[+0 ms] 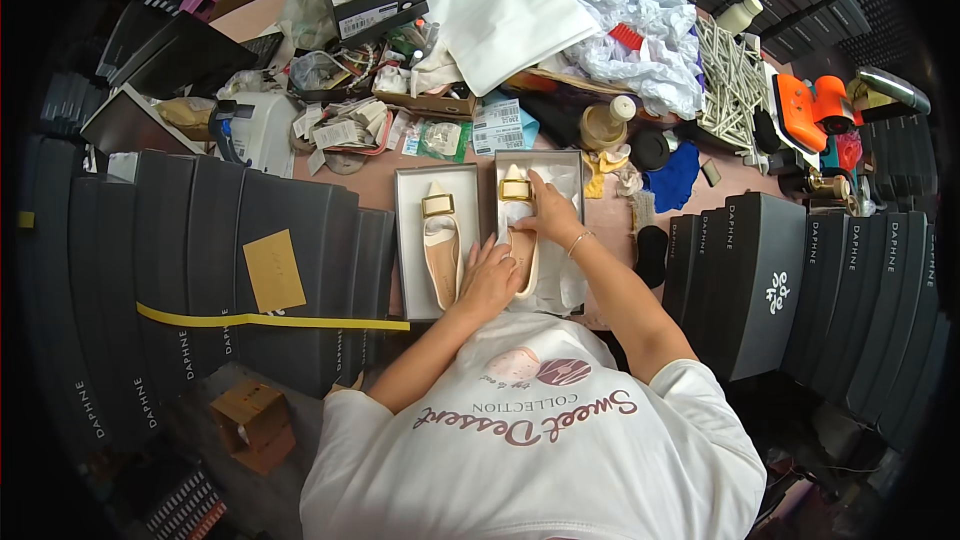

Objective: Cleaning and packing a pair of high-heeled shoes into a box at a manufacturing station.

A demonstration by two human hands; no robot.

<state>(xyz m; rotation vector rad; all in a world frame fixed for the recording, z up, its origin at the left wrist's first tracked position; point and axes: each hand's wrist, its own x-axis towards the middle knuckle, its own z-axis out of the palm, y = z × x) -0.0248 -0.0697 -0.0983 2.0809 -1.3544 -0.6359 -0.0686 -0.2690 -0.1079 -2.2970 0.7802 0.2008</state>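
Observation:
Two cream flat shoes with pointed toes and square gold buckles lie toes away from me in an open shoe box and its other half. The left flat shoe (441, 265) rests in the left half (407, 230), untouched. My right hand (553, 215) is around the buckle end of the right flat shoe (523, 238), its thumb reaching inside by white stuffing paper. My left hand (488, 280) bends over this shoe's left side near the heel, fingers closed on the edge. White tissue paper (562, 285) lines the right half (571, 162).
Rows of dark shoe boxes (300, 180) stand at left and right (745, 280). A yellow strap (270, 320) crosses the left row. Beyond the box lie a glue jar (607, 123), a blue cloth (672, 178), white sheets (505, 5), crumpled paper (625, 15) and an orange tool (800, 115).

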